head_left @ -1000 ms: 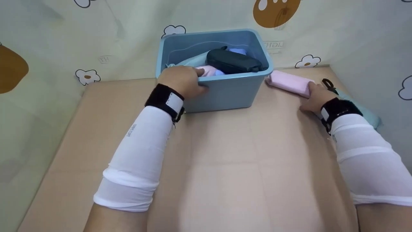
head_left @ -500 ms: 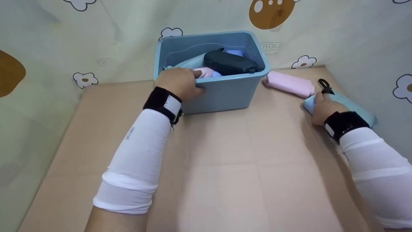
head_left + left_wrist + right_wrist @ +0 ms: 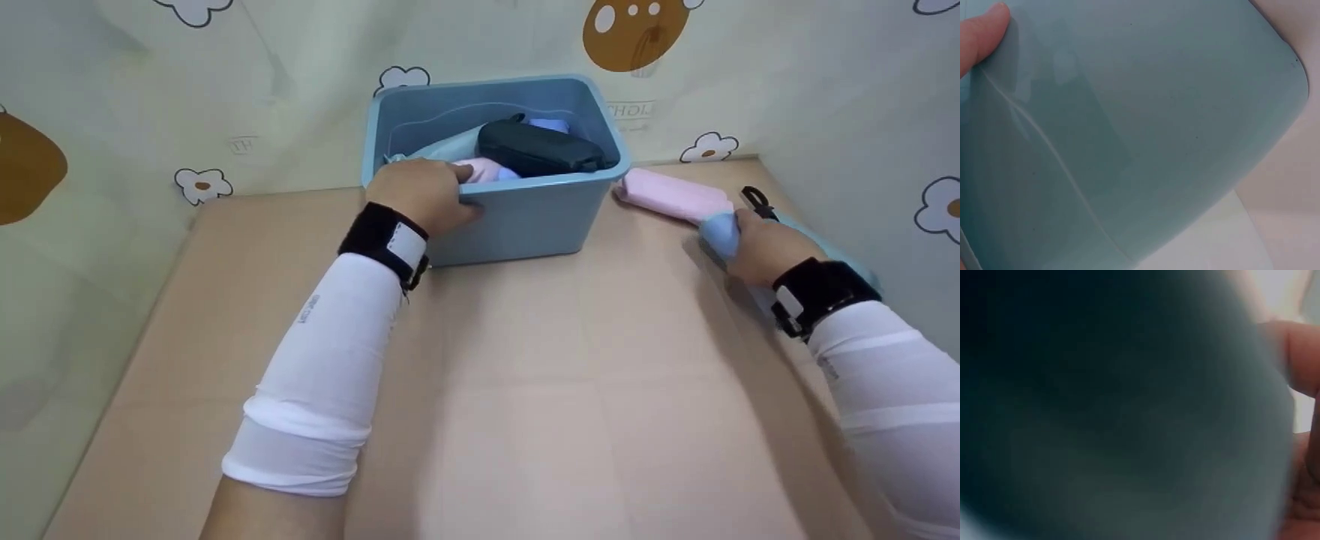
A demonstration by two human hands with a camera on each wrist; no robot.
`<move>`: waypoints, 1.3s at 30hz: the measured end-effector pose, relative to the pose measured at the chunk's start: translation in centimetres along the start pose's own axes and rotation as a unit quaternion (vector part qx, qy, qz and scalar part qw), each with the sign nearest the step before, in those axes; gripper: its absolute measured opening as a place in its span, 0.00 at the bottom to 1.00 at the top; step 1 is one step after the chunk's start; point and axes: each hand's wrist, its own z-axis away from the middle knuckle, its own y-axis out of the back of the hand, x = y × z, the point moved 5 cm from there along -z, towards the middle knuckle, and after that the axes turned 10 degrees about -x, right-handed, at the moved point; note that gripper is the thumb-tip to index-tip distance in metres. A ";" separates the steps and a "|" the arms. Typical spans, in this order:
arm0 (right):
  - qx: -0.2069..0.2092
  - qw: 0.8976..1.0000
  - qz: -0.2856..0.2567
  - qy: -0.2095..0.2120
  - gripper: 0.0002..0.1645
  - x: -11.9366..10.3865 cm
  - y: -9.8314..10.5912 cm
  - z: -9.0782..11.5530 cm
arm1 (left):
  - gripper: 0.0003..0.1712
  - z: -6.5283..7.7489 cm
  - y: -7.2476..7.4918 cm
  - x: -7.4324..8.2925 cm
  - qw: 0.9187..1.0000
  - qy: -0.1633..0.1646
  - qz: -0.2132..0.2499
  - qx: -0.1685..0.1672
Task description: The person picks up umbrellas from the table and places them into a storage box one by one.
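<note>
My left hand (image 3: 424,196) grips the front left rim of a blue plastic bin (image 3: 517,217), thumb outside and fingers over the edge. In the left wrist view the bin's smooth wall (image 3: 1145,124) fills most of the frame, with a fingertip at the upper left. My right hand (image 3: 772,247) holds a light-blue rolled bundle (image 3: 720,234), whose rounded end shows past the fingers. Blurred teal fabric (image 3: 1145,416) covers most of the right wrist view, fingers curled at its right side. A black strap loop (image 3: 757,199) shows just behind this hand.
Inside the bin lie a black pouch-like bundle (image 3: 536,148), a light-blue one (image 3: 450,146) and pink and blue pieces. A pink roll (image 3: 675,195) lies right of the bin on the brown board (image 3: 525,435). A patterned sheet (image 3: 300,97) stands behind.
My right hand has moved from beside the pink roll, right and toward me, and taken hold of the light-blue bundle, whose end now overlaps the roll. My left hand stays on the rim.
</note>
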 end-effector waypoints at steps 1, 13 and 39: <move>0.012 1.000 -0.008 0.007 0.49 -0.3 0.4 0.2 | 0.35 0.0 0.0 0.0 1.000 0.000 0.001 0.000; 0.121 0.989 -0.063 0.048 0.49 -9.8 7.5 3.9 | 0.34 0.1 -0.1 0.1 1.000 0.000 -0.002 0.007; 0.118 0.966 -0.052 0.222 0.42 -28.2 7.9 -0.1 | 0.34 0.0 -0.2 0.3 0.999 -0.013 -0.028 0.024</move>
